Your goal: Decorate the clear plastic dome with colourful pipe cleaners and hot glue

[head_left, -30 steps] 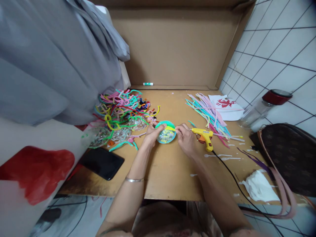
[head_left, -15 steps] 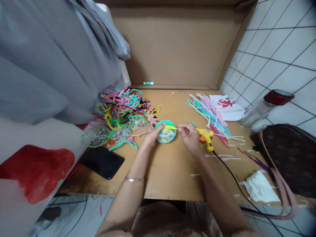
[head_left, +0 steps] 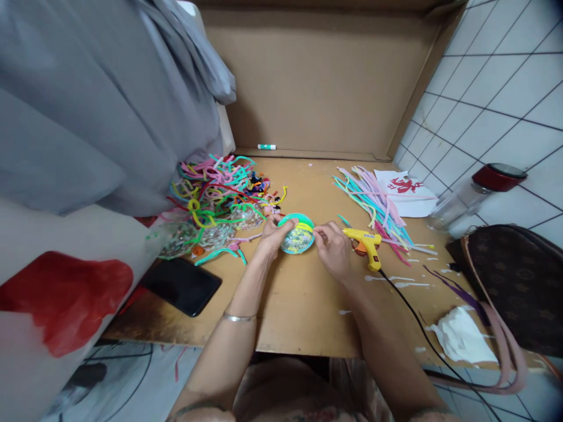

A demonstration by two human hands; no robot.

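My left hand [head_left: 275, 233] grips the left edge of a round clear disc with a teal rim [head_left: 295, 244], its thumb on top. A yellow pipe cleaner [head_left: 304, 227] runs across the upper part of the disc, just under a green band. At the disc's right edge, my right hand [head_left: 333, 246] is closed in a pinch on the pipe cleaner's end. Just right of that hand lies a yellow hot glue gun [head_left: 368, 241], its nozzle toward the hand.
Left lies a tangled pile of pipe cleaners [head_left: 215, 176] with clear round pieces [head_left: 217, 235] and a black phone [head_left: 182, 286]. Right are loose pipe cleaners [head_left: 373, 199], a red-lidded bottle [head_left: 466, 205], a brown bag [head_left: 519, 281], white tissue [head_left: 464, 337] and the gun's cord [head_left: 409, 308].
My right hand has moved slightly left to the disc's edge, and the yellow pipe cleaner now lies closer along the disc. My left hand keeps its grip. The view has shifted slightly.
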